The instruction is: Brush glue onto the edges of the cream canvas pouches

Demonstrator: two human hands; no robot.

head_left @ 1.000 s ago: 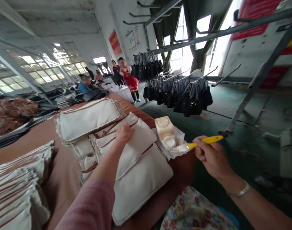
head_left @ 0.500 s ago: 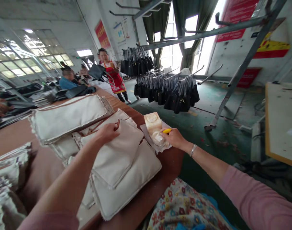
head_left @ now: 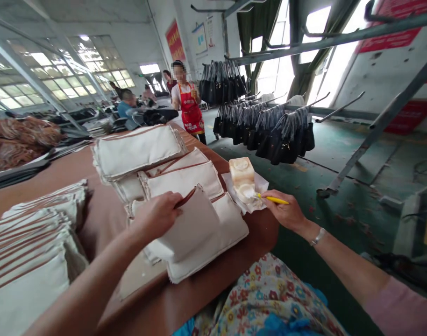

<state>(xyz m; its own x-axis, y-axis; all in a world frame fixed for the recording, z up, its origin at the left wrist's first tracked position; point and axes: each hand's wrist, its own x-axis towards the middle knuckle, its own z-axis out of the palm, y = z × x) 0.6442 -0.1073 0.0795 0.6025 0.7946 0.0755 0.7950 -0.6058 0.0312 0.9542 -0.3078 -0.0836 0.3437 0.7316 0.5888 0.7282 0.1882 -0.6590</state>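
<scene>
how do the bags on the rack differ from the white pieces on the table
The black bags hang in rows from the rack, while the white fabric pieces lie in stacks on the table. The bags are dark with gray handles; the fabric pieces are pale with brown strips and show no handles. Both come in groups of similar items.

Looks like a bag-making workshop: piles stitched cream pieces (head_left: 139,151) on a brown surface (head_left: 103,205), hangs black handbags (head_left: 281,142) in rows from a metal rack (head_left: 304,49) right of that surface, heaps brown material (head_left: 19,142) to its left — and, beyond it, shows aproned person (head_left: 190,109) and large paned windows (head_left: 97,60).
</scene>
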